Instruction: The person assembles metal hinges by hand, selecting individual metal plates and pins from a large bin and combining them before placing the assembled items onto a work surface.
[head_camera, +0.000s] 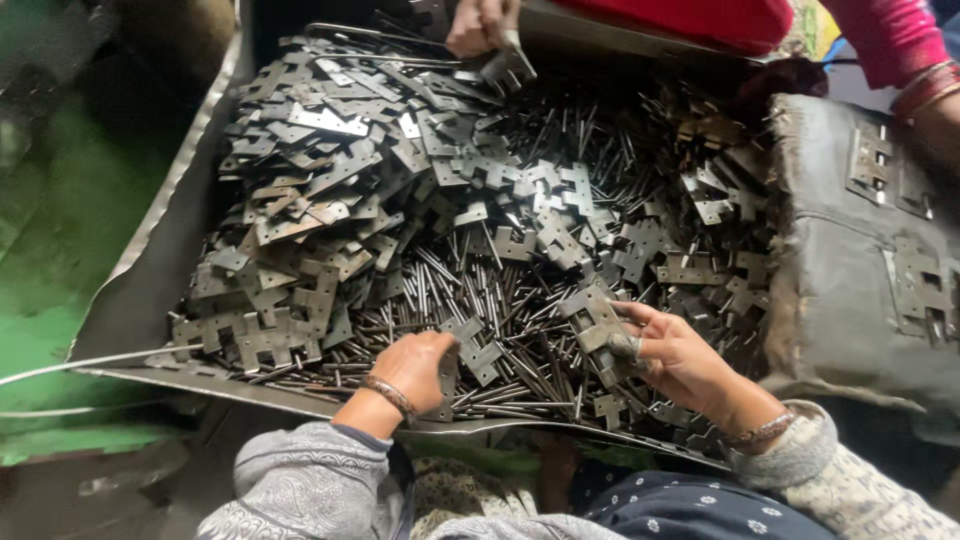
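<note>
The left hand curls closed around a hinge leaf at the near edge of the tray, knuckles up, resting on the loose steel pins. The right hand pinches another hinge plate between thumb and fingers, just above the heap. These stamped plates look stiff, thin and light, with sharp edges and probably an oily surface; the flat faces seem the safest grip. A co-worker's hand reaches in at the far side.
</note>
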